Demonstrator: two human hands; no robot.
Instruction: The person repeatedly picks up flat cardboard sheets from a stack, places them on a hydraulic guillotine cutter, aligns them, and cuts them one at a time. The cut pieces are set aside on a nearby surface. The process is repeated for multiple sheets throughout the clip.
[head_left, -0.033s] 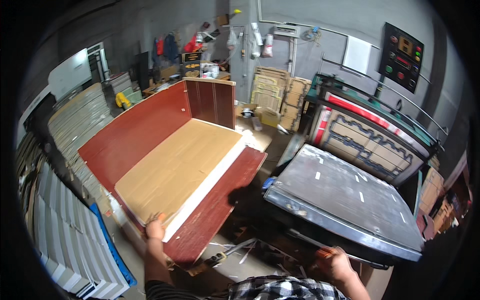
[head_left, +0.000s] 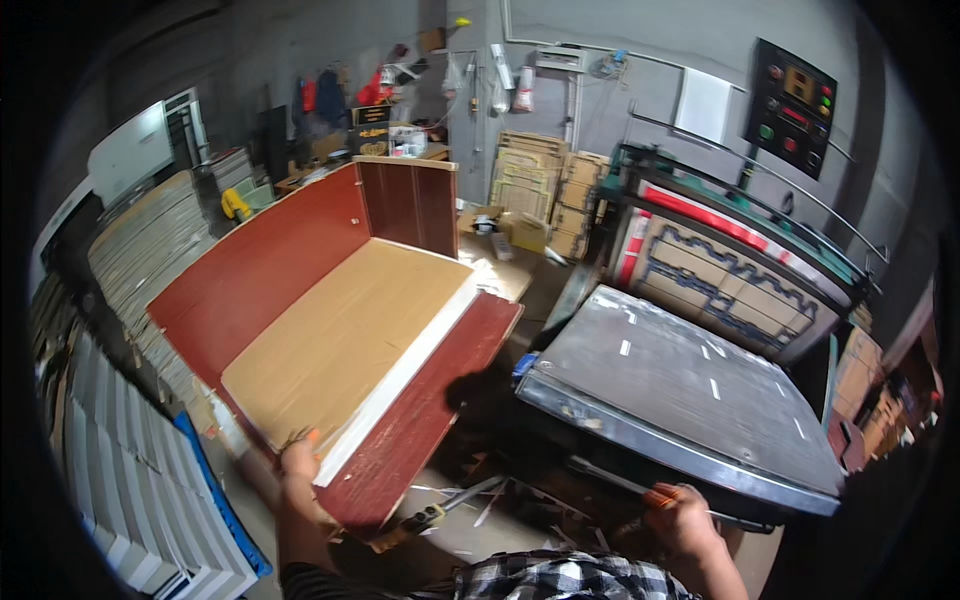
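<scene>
Left hand: my left hand point(head_left: 300, 470) grips the near end of the cabinet carcass point(head_left: 340, 320), fingers curled over the edge where the white strip meets the dark red side board.

Right hand: my right hand point(head_left: 685, 520) is closed around a thin rod-like handle point(head_left: 610, 478) that runs along the near edge of the press table; I cannot tell exactly what the handle belongs to.

Cabinet carcass: an open box of dark red boards with a pale brown inner panel, lying tilted in front of me to the left, its far end wall standing upright.

Press table: a big grey flat sheet point(head_left: 690, 385) in a metal frame sits to my right, just beside the carcass, with a dark gap between the two.

Behind the table: a green-framed machine point(head_left: 740, 260) with a patterned panel leaning on it, and a control box point(head_left: 795, 105) with coloured buttons on the grey wall.

Left side: stacks of white and grey panels point(head_left: 130, 480) crowd the floor close to the carcass, with a blue edge near my left arm.

Far back: stacked pale brown door fronts point(head_left: 545, 185) against the wall, a cluttered bench point(head_left: 400, 140) behind the carcass.

Floor by me: a tool with a yellow grip point(head_left: 425, 518) and loose scraps lie between my hands, under the carcass corner.
</scene>
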